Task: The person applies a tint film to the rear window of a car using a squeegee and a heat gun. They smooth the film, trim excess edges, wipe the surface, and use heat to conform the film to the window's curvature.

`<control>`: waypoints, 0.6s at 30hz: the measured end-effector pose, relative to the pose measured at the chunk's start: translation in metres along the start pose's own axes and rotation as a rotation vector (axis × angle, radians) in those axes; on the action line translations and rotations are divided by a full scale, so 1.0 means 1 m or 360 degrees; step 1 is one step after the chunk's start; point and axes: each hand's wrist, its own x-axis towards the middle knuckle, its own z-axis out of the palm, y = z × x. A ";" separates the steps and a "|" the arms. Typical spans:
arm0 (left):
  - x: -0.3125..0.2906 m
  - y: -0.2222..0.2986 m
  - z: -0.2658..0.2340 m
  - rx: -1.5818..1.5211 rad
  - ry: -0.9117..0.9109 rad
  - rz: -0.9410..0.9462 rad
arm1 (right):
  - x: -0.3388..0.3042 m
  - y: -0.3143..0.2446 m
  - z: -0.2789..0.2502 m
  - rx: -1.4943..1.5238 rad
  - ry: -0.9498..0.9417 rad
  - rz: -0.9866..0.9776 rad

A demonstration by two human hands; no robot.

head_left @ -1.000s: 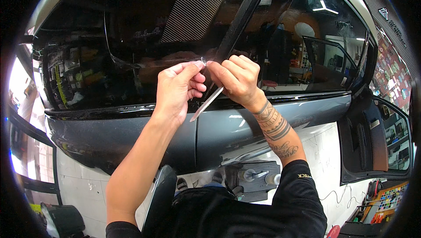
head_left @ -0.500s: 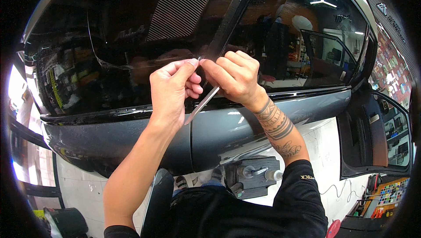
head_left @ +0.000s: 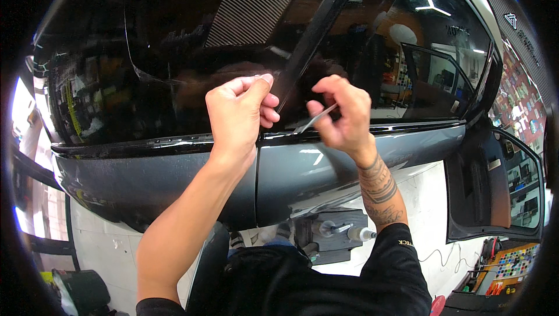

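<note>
My left hand (head_left: 236,109) is closed in a pinch, thumb against forefinger, in front of the dark car window (head_left: 174,106). What sits between those fingertips is too small to make out. A thin, pale, curved film edge (head_left: 135,66) runs down the glass and across towards this hand. To the right, my right hand (head_left: 346,115) is curled around a slim silver cutter knife (head_left: 315,119). Its pointed end slants down and left, close to the black window trim (head_left: 343,128). A black pillar (head_left: 314,31) rises between the two panes, above and between my hands.
Below the trim lies the grey car door panel (head_left: 326,156) with a vertical seam. A dark step stool (head_left: 332,252) holding spray bottles (head_left: 361,234) stands by my feet. An open car door (head_left: 495,182) is at right; a black bin (head_left: 87,293) is at lower left.
My right hand has drawn away from the left, moving right and slightly down, with its fingers parted around the knife. My left hand keeps its pinch. The view has shifted slightly.
</note>
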 end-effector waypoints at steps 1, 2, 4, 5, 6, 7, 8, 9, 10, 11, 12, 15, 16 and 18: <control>0.000 0.000 -0.001 0.0003 -0.0004 0.0007 | -0.003 0.002 -0.003 0.0037 0.0018 0.0071; 0.001 -0.001 -0.001 0.0005 -0.0008 0.0013 | -0.007 0.004 -0.006 0.0119 0.0017 0.0193; 0.001 0.000 0.000 0.0014 -0.0021 0.0024 | -0.009 0.006 -0.010 0.0218 0.0050 0.0306; 0.001 -0.002 -0.001 -0.0022 -0.0039 0.0018 | -0.008 0.003 -0.013 0.0219 0.0023 0.0356; 0.002 -0.004 -0.004 -0.0056 -0.0050 0.0015 | -0.005 0.000 -0.015 0.0226 -0.0005 0.0403; 0.003 -0.006 -0.006 -0.0090 -0.0060 0.0012 | -0.004 -0.002 -0.016 0.0234 -0.0033 0.0449; 0.002 -0.007 -0.008 -0.0116 -0.0085 -0.0001 | -0.004 -0.001 -0.016 0.0263 -0.0052 0.0430; 0.001 -0.007 -0.009 -0.0144 -0.0115 -0.0014 | -0.005 -0.002 -0.017 0.0317 -0.0062 0.0507; 0.001 -0.008 -0.011 -0.0172 -0.0143 -0.0026 | -0.005 -0.003 -0.018 0.0372 -0.0073 0.0583; 0.000 -0.007 -0.011 -0.0201 -0.0160 -0.0054 | -0.005 -0.003 -0.018 0.0430 -0.0085 0.0659; 0.000 -0.004 -0.010 -0.0233 -0.0189 -0.0086 | -0.005 -0.004 -0.020 0.0447 -0.0077 0.0688; 0.000 -0.001 -0.008 -0.0304 -0.0236 -0.0151 | -0.004 -0.004 -0.023 0.0489 -0.0061 0.0744; 0.000 -0.001 -0.008 -0.0322 -0.0243 -0.0166 | -0.004 -0.004 -0.022 0.0491 -0.0060 0.0742; -0.002 0.002 -0.006 -0.0320 -0.0248 -0.0170 | -0.004 -0.004 -0.022 0.0498 -0.0063 0.0745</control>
